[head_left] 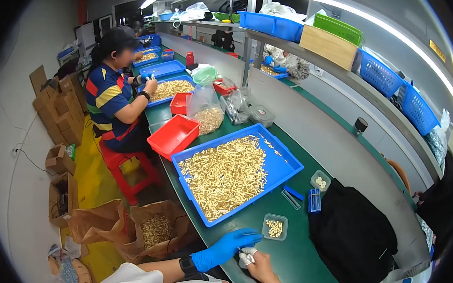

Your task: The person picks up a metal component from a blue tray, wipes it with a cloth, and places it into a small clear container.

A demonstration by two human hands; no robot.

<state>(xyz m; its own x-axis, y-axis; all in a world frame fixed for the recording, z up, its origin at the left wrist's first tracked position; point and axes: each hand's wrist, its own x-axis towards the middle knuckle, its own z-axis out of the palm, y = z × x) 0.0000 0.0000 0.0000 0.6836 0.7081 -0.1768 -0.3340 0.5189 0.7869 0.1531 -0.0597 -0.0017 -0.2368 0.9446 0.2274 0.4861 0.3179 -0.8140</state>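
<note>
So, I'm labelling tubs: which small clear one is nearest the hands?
The clear tub of gold-coloured pieces, just beyond the left hand; the tub of pale round pieces sits farther away.

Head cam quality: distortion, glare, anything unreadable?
Head view: the long white overhead light tube bows along the fisheye rim and looks blown out; corners fall to black. Head view: small gold-coloured pieces in the blue rectangular plastic tray merge into dense texture; whatever sits between the blue-gloved left hand and white-tipped right hand is too small to identify.

Head-worn fisheye, looking down, near hands (228,249)
</note>
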